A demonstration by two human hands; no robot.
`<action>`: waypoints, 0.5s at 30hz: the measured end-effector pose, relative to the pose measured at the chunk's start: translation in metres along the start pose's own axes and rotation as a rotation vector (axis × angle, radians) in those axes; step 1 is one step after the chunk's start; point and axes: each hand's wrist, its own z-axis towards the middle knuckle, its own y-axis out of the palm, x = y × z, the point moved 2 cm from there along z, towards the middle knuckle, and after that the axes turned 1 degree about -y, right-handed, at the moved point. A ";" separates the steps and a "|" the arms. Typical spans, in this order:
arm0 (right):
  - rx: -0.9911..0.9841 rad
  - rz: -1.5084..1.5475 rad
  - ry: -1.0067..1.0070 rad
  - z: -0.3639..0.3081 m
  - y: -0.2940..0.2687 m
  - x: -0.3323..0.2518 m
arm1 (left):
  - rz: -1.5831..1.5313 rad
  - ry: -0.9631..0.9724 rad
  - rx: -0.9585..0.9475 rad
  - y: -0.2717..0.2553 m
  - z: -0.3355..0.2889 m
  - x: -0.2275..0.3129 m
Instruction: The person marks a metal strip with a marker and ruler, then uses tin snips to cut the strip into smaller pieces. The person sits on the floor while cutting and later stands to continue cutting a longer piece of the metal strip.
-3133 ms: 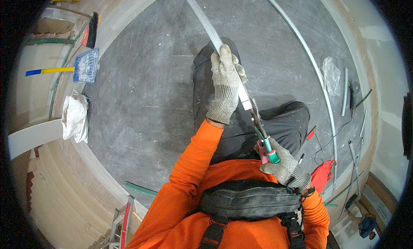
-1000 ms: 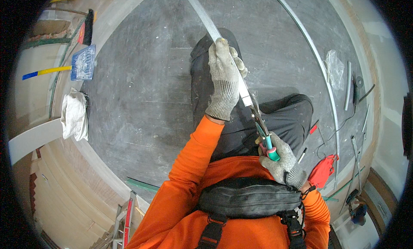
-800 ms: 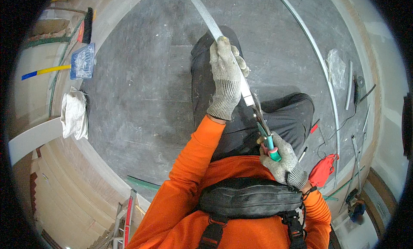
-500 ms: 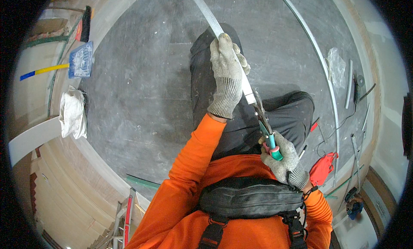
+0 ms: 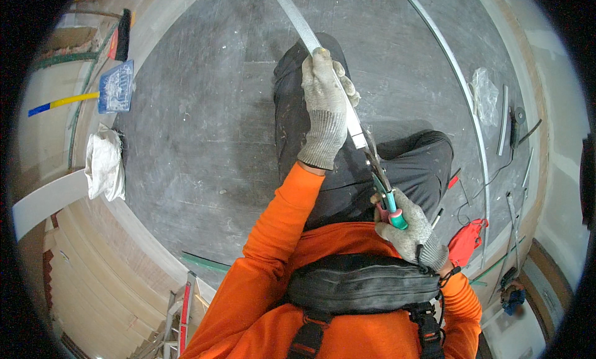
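My left hand, in a grey knit glove, is wrapped round a long metal profile that runs from the top of the view down over my bent leg. The near end of the profile lies at the jaws of a pair of tin snips. Whether the blades touch the metal I cannot tell. My gloved right hand is closed round the green and red handles of the snips, close to my waist.
Another long metal profile lies on the dark floor to the right. Beyond it are clear plastic wrap, a corded power tool and a red pouch. At left are a blue dustpan, a white sack and a ladder.
Almost nothing differs. My left hand and the profile have shifted very slightly to the left; the snips stay at the profile's near end.
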 end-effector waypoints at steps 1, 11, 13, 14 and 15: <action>-0.032 0.111 0.009 0.000 0.002 0.005 | -0.055 0.000 -0.046 0.000 0.000 0.000; -0.081 0.069 -0.007 -0.003 0.002 0.003 | -0.169 0.030 -0.197 -0.004 0.000 -0.001; -0.052 -0.046 -0.046 -0.003 0.001 -0.002 | -0.203 0.041 -0.218 -0.005 0.000 -0.001; -0.039 -0.107 -0.051 -0.003 0.000 -0.005 | -0.194 0.043 -0.211 -0.006 0.001 -0.002; -0.024 -0.168 -0.055 -0.003 -0.002 -0.010 | -0.187 0.044 -0.205 -0.005 0.001 -0.002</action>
